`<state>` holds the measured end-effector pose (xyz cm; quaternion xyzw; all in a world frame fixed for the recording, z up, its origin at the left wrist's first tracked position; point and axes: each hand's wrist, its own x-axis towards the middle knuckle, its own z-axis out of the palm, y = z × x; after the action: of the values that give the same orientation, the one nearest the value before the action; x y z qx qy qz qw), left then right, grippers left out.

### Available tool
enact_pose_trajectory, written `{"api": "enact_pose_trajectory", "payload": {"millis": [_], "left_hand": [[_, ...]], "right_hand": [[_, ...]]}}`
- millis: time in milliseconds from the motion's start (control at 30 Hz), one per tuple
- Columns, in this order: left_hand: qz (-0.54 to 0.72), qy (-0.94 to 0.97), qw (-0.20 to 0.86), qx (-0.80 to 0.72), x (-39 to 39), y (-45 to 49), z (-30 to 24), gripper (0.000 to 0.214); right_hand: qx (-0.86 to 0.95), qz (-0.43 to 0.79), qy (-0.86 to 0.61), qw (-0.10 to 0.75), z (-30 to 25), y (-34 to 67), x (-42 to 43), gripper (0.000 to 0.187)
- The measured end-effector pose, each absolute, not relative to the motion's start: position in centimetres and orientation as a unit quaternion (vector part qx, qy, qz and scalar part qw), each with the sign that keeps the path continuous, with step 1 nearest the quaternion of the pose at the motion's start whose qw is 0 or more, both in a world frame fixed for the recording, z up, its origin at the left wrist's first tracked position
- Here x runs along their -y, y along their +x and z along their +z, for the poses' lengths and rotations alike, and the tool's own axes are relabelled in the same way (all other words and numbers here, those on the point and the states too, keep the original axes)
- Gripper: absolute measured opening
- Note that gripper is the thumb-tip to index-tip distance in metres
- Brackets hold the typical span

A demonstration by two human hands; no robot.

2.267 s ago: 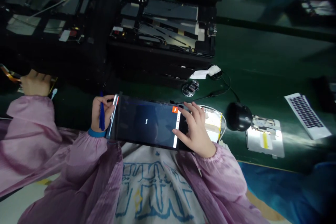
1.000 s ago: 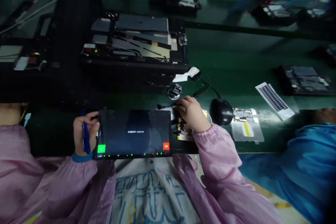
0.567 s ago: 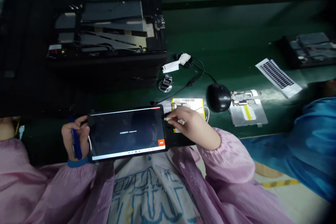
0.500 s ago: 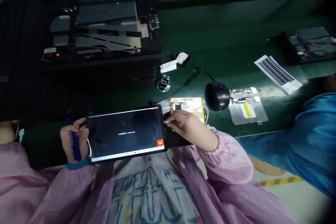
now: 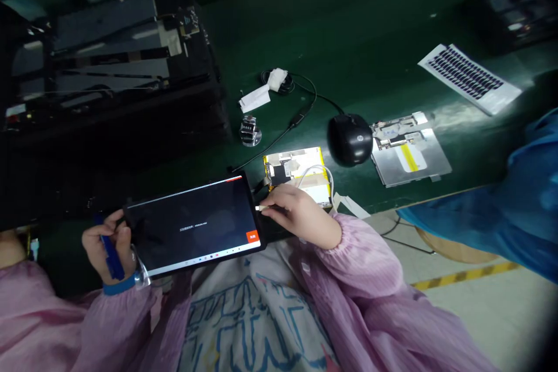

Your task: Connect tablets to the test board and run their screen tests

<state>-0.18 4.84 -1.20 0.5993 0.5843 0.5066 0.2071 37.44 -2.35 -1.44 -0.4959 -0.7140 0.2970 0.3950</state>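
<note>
A black tablet [image 5: 196,224] is tilted towards me, its dark screen lit with a line of text, a red square at lower right and a pale bar along the bottom. At its left edge, my left hand [image 5: 108,250] is closed, with a blue pen [image 5: 112,257] lying across the fingers. My right hand [image 5: 300,215] pinches the white plug [image 5: 260,208] of a cable at the tablet's right edge. Whether the plug is inside the port, I cannot tell. Behind that hand lies an exposed board and battery assembly [image 5: 300,164] with yellow edges and a looping white cable [image 5: 325,167].
A black mouse [image 5: 351,139] and a small metal piece [image 5: 250,131] lie on the green table. To the right are a silver panel [image 5: 412,160] and a label sheet [image 5: 473,78]. A black parts bin [image 5: 183,110] stands at left. Co-workers' sleeves show on both sides.
The view has shifted and tilted, so the bin, tablet and hands sit further left. Both hands keep their hold; the plug stays at the tablet's right edge.
</note>
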Motion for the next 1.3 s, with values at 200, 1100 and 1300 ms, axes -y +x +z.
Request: {"api": "enact_pose_trajectory", "payload": {"millis": [200,1100,1300], "left_hand": [[0.509,0.623,0.191,-0.563,-4.9,-0.1,-1.2,0.044],[0.561,0.588,0.268,-0.516,-3.1,-0.1,-1.3,0.04],[0.57,0.57,0.286,-0.517,-2.7,0.0,-1.7,0.039]], "right_hand": [[0.756,0.251,-0.463,0.388,-1.6,37.6,1.9,0.016],[0.797,0.22,-0.436,0.355,-1.0,36.6,2.3,0.013],[0.821,0.185,-0.418,0.343,-0.7,36.4,2.5,0.013]]}}
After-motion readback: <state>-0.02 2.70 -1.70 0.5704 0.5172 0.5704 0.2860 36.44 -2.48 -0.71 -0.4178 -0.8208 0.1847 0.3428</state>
